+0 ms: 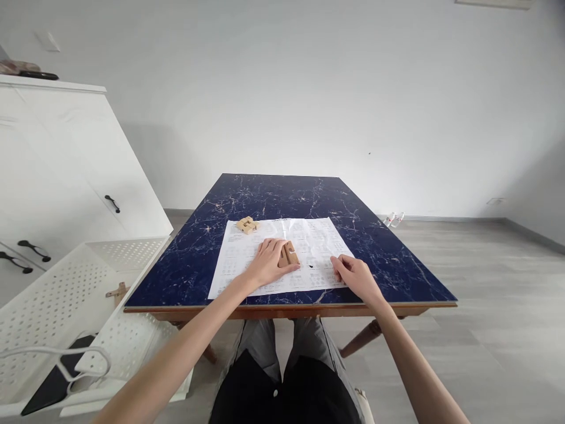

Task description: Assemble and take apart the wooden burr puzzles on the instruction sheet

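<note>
My left hand (267,263) is wrapped around a flat brown wooden block (290,254) with notches cut in it, fingers over its far side and thumb along its near edge. The block lies on a large printed sheet of paper (238,259), and my hand covers part of it. My right hand (353,272) rests at the sheet's right edge, its fingers curled together; whatever they may hold is hidden. Between the hands, a small black piece (311,266) lies on the paper. Near the sheet's far left corner sits a pale wooden interlocking puzzle (248,225).
A dark blue marble-patterned table (282,197) carries the sheet. To the left stand a white cabinet (70,159) with black handles and a white perforated rack (48,300) with a white cable. Two small bottles (394,219) stand on the floor by the wall.
</note>
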Action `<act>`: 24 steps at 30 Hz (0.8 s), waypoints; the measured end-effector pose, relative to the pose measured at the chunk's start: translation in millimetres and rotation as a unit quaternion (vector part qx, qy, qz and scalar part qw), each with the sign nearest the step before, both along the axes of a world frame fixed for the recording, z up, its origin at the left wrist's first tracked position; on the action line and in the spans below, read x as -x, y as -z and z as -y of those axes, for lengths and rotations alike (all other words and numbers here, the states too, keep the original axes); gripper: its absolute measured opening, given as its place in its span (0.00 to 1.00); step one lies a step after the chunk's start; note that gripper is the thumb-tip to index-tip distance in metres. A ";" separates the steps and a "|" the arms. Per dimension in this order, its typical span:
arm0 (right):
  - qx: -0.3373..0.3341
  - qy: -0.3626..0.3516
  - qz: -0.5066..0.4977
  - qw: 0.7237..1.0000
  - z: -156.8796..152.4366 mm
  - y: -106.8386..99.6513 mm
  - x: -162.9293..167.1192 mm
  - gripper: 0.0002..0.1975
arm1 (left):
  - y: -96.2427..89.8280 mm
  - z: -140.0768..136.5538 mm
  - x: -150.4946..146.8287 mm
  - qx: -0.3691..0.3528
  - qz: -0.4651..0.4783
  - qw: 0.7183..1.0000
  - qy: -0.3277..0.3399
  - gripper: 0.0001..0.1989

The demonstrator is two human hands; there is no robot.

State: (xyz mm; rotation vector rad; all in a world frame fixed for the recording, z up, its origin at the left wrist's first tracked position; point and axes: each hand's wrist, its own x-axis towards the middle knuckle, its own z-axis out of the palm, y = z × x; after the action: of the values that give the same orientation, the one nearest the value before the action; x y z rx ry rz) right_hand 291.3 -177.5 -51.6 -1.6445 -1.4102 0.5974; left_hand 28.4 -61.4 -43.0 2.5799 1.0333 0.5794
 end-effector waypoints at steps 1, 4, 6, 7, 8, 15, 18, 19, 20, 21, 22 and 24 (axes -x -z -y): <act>0.002 0.003 0.007 1.000 1.1 -0.3 -0.1 0.27 | -0.3 0.2 5.4 0.006 0.001 1.000 0.001 0.43; 0.007 0.009 0.030 0.999 1.9 -0.9 0.2 0.27 | -0.7 0.7 22.3 0.021 0.004 1.000 -0.010 0.47; 0.010 0.012 0.047 0.999 0.2 -2.4 1.7 0.26 | -0.9 1.6 32.0 0.027 0.006 0.999 -0.020 0.49; 0.011 0.012 0.055 0.998 -1.2 -3.7 3.4 0.25 | -1.1 2.3 35.8 0.030 0.007 0.999 -0.024 0.49; 0.011 0.010 0.063 0.998 -2.8 -5.5 5.8 0.25 | -1.3 3.2 38.8 0.032 0.008 0.999 -0.027 0.49; -0.012 -0.059 0.097 0.993 -15.9 -18.3 44.1 0.13 | -3.1 9.8 42.2 0.035 0.011 0.998 -0.047 0.43; -0.034 -0.068 0.113 0.991 -23.2 -15.3 61.8 0.13 | -3.2 10.3 41.4 0.032 0.012 0.998 -0.047 0.43; -0.040 -0.066 0.120 0.990 -25.7 -13.1 66.7 0.14 | -3.3 10.4 41.5 0.030 0.013 0.998 -0.046 0.42; -0.043 -0.063 0.126 0.989 -28.1 -10.4 70.9 0.16 | -3.5 10.5 41.9 0.029 0.013 0.998 -0.045 0.42; -0.045 -0.060 0.133 0.988 -30.2 -7.6 74.6 0.16 | -3.7 10.7 42.4 0.027 0.013 0.999 -0.045 0.41; -0.047 -0.055 0.138 0.988 -32.0 -4.7 77.7 0.17 | -4.0 10.9 42.9 0.026 0.012 0.999 -0.045 0.41; -0.048 -0.044 0.147 0.987 -34.5 0.3 82.3 0.16 | -4.5 11.3 43.9 0.021 0.011 0.999 -0.044 0.40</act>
State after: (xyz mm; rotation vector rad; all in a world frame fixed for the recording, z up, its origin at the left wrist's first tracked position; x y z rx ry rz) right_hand 209.0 -143.0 -51.9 -1.6494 -1.7030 0.3390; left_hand -15.5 -72.7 -38.5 2.4959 1.1449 0.5989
